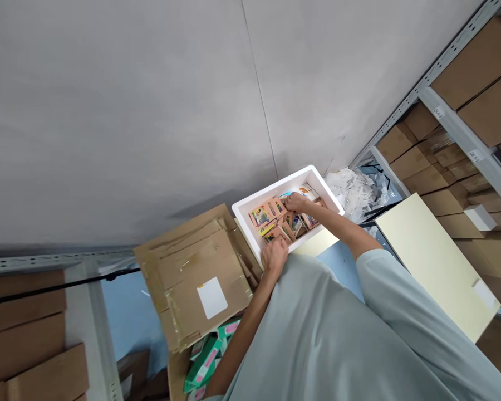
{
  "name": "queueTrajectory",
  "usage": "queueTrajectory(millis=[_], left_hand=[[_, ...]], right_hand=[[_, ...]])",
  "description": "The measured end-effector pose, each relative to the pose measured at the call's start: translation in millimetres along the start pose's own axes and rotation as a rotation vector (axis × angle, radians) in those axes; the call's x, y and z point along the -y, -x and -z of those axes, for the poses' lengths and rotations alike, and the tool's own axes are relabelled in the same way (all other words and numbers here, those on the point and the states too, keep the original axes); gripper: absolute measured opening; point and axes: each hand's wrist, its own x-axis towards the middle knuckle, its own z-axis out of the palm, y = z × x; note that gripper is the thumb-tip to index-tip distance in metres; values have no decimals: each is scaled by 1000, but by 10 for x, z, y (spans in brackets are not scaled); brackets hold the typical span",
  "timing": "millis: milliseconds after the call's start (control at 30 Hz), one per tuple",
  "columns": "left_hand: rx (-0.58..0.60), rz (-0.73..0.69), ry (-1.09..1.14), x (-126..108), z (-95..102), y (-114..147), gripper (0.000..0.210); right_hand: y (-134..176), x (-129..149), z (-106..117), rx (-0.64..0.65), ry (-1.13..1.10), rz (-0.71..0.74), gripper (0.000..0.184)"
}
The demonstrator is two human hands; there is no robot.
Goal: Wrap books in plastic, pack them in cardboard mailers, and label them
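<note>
Many small boxes [270,212] lie in the white foam box [275,189], right hand [296,202] curled among them, left hand [274,255] curled at its near edge, grips unclear; left of the foam box sits cardboard [179,289], right, white scraps [350,192] and shelves [455,125], behind, a grey wall [150,111], underneath, a pale surface [317,244]

Left hand [275,254] near, fingers curled, left forearm [247,328] bent; right hand [296,202] farther, curled, right forearm [341,227] extended.

Boxes [272,210] partly behind right hand [296,202]
</note>
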Motion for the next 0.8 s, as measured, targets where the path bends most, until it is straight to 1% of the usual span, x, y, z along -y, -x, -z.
queueTrajectory(millis=[67,133,233,300,333,400,467,567,600,633,733,767,800], left_hand=[[-13,-1,20,8,0,6,43],[-25,0,46,18,-7,11,43],[-38,13,90,28,-22,17,42],[-44,30,125,29,-26,23,41],[-47,40,146,28,-24,26,41],[-52,54,203,29,-3,30,41],[-47,51,290,29,48,23,40],[-19,10,455,1,197,-4,46],[-5,-13,533,-27,259,-7,51],[22,-38,659,-68,322,-1,55],[175,-121,1210,-271,468,100,65],[224,-141,1362,-360,493,162,67],[261,-154,1453,-457,504,235,68]], right_hand=[[57,-82,55,-1,14,20,34],[125,-180,107,-12,38,-5,39],[248,-307,194,-39,55,-77,37],[382,-369,263,-72,44,-89,37],[475,-394,299,-98,38,-86,39],[723,-434,367,-184,8,-68,47],[1040,-452,417,-313,-62,-63,52],[1576,-410,423,-497,-179,-66,54],[1752,-380,403,-539,-198,-65,53],[1918,-344,372,-579,-209,-60,51],[2341,-253,241,-675,-247,-63,47],[2455,-238,194,-694,-270,-69,47],[2558,-233,150,-708,-301,-80,47]])
